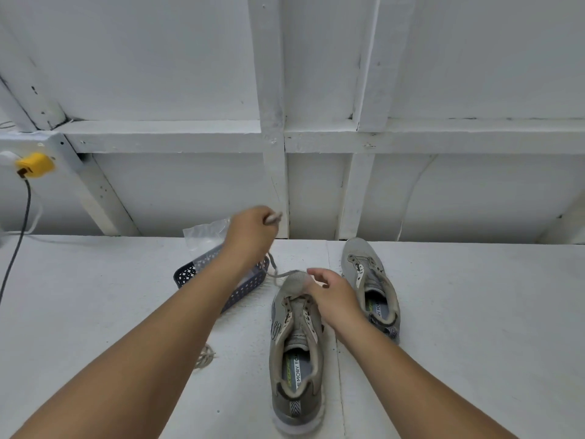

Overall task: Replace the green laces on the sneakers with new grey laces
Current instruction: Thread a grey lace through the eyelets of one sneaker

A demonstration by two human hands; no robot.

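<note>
Threading step, judging by the lace. The left hand (253, 229) pinches a grey lace (274, 271) raised beyond the near sneaker (296, 343); the right hand (332, 296) rests loose-fingered on its toe. Next: feed the next eyelet.

left hand (251, 231): blurred; fingers curled away from the camera, grip on the grey lace (274, 268) partly hidden.
grey lace: blurred, thin; path through the eyelets of the near sneaker (296, 343) covered by the right hand (332, 297).
basket (221, 280): middle crossed by the left forearm; contents unclear.
plastic bag (205, 234): partly behind the left hand.
coiled lace (205, 356): half hidden by the left forearm; colour unclear.
far sneaker (368, 280): heel partly behind the right wrist.
insole print: cut short, unreadable in full.
cable (19, 245): cut off at the left edge.
</note>
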